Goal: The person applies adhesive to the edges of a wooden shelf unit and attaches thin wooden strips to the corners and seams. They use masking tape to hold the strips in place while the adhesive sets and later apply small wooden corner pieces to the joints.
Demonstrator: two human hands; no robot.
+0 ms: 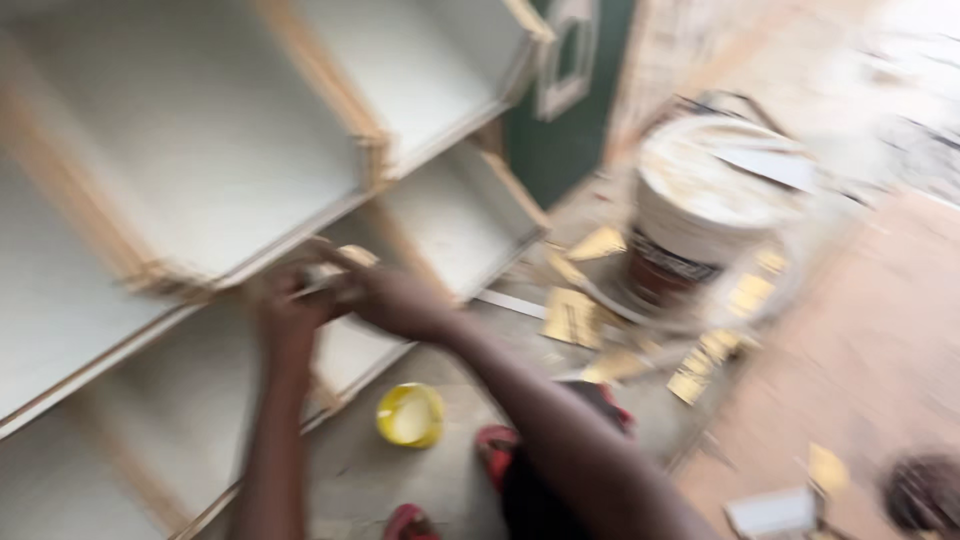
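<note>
White-painted shelf unit (200,150) with bare wood edges is lying tilted across the left of the head view; both hands are brought together at the front edge of one shelf board; left hand (285,310) and right hand (395,300) are touching or nearly so, closed around a small pale object (335,272); what it is cannot be told through the motion blur; firmness of the grip cannot be told either; panels are seen already coated white, so painting is judged mostly done, while the edges are still raw wood and are judged to be what is left; a small yellow tub (410,415) is set on the floor (860,360) just below the hands; a large white bucket (705,200) is stood well to the right; yellowish scraps (572,316) are scattered around its base; red sandals (497,447) are seen near the bottom edge
</note>
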